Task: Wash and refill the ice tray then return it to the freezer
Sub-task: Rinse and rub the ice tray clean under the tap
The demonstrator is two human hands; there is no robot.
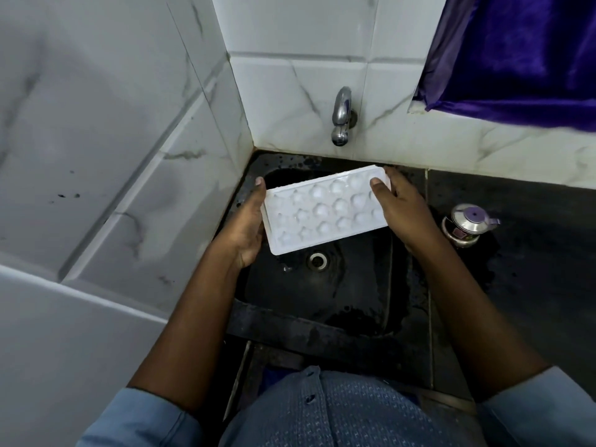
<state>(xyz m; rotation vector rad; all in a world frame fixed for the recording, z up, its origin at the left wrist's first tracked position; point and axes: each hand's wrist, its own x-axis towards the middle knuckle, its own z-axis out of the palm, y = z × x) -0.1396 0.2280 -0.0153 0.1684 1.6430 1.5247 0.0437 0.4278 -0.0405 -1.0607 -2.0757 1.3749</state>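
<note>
Ice tray (325, 209), white plastic, 3 rows of rounded cells facing cam, held w/ both hands over black sink (322, 301), not touching basin; tilted, right end farther back and nearer tiled wall (290, 91). L hand (246, 227) grips left short end: thumb on top rim, palm against edge, fingers underneath (hidden by tray). R hand (403, 208) grips right short end: thumb on top face, fingers curled round far corner. Chrome tap (342, 116) on wall above and behind tray, no water visible from spout. Drain (317, 260) just below tray's near edge. Basin surface wet, spotted. Small steel pot w/ purple-knob lid (467, 225) on dark countertop (532, 253) right of sink, well apart from tray. Purple curtain (522, 56) upper right
</note>
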